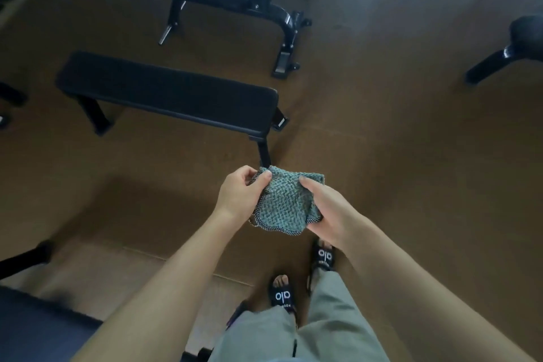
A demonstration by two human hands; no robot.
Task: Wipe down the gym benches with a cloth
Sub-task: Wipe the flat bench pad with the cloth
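A person is standing on a brown gym floor [382,156], holding a teal woven cloth [286,203] in both hands just below the centre of the frame. The left hand [239,195] is pinching the cloth's upper left corner between thumb and curled fingers, while the right hand [326,211] is gripping its right edge, thumb on top and fingers tucked beneath. The cloth is sagging and bunching between the two grips, which suggests it is light, soft and limp, likely to fold to any shape and best gathered into a pad in one palm before wiping. Held well above the floor, it is not yet touching any bench.

A black flat bench [167,91] is standing in the middle left of the frame, well apart from the cloth, its padded top lying level and its long axis running from the upper left down toward the centre right, the near end pointing toward the hands. Another black weight bench frame [249,9] is standing at the top centre. Black slide sandals [283,295] are showing at the bottom of the frame.
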